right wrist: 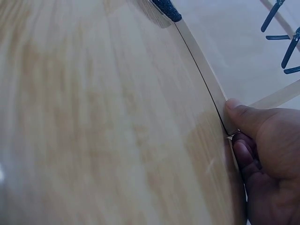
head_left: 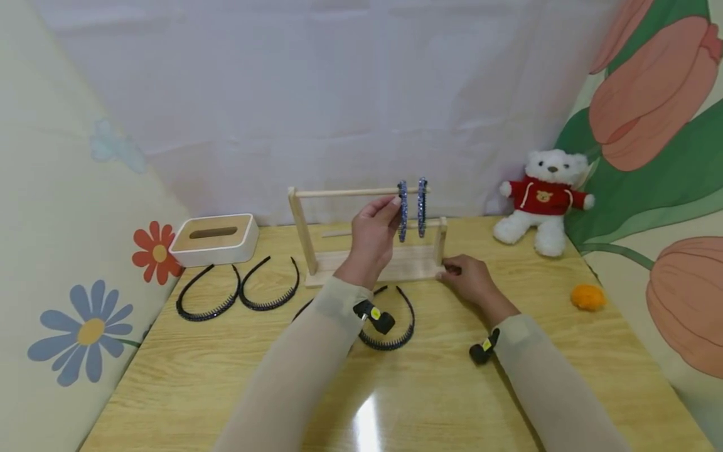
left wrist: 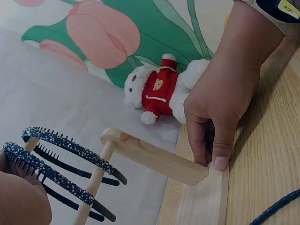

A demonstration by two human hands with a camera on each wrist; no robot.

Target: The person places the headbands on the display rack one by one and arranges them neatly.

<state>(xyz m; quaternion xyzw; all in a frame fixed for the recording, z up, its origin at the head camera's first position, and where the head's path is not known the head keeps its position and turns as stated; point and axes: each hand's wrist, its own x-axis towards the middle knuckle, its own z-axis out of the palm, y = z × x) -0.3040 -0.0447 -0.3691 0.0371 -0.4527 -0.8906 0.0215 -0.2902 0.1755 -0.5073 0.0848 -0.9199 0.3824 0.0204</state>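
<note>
My left hand [head_left: 374, 235] pinches a glittery blue headband [head_left: 403, 213] that hangs over the top rod of a wooden rack [head_left: 344, 192]. Just to its right a second glittery headband [head_left: 422, 207] hangs on the same rod, near the right post. In the left wrist view the held headband [left wrist: 51, 173] shows comb teeth along its inner side. My right hand [head_left: 467, 276] grips the right end of the rack's base, its thumb on the top edge, as the right wrist view shows with that hand [right wrist: 276, 150] at the base corner.
Two dark toothed headbands [head_left: 268, 306] lie left on the table, and another headband [head_left: 390, 345] lies before the rack, with one more partly hidden by my left arm. A tissue box [head_left: 214, 238] stands back left; a white teddy bear [head_left: 545, 194] and an orange object [head_left: 587, 297] are right.
</note>
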